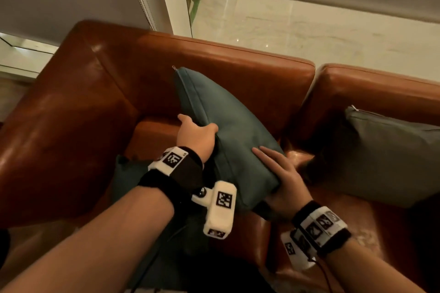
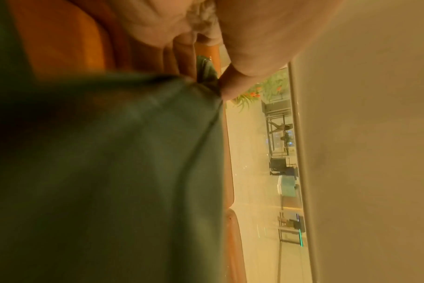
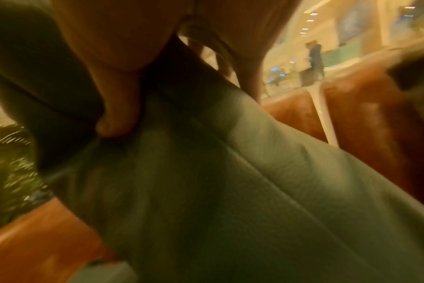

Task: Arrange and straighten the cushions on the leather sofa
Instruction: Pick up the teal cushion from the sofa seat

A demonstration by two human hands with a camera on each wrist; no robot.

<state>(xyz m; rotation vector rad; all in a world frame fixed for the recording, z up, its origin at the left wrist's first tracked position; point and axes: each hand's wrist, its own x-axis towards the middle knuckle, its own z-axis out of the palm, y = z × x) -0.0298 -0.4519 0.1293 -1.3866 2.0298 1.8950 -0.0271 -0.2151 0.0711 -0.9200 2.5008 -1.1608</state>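
Both hands, left hand and right hand, grip the teal cushion; loose corner pinch could let it flop off the leather sofa.

The head view is dim and warm-toned, its brightest area the pale floor beyond the window from 12 to 2 o'clock, with soft glare patches on the leather sofa at 9 o'clock and deep shadow along the lower edge at 6 o'clock. Straight lines bow toward the edges. Both wrist views carry a yellow cast and heavy blur: the teal cushion fills them out of focus, darkest toward 9 o'clock.
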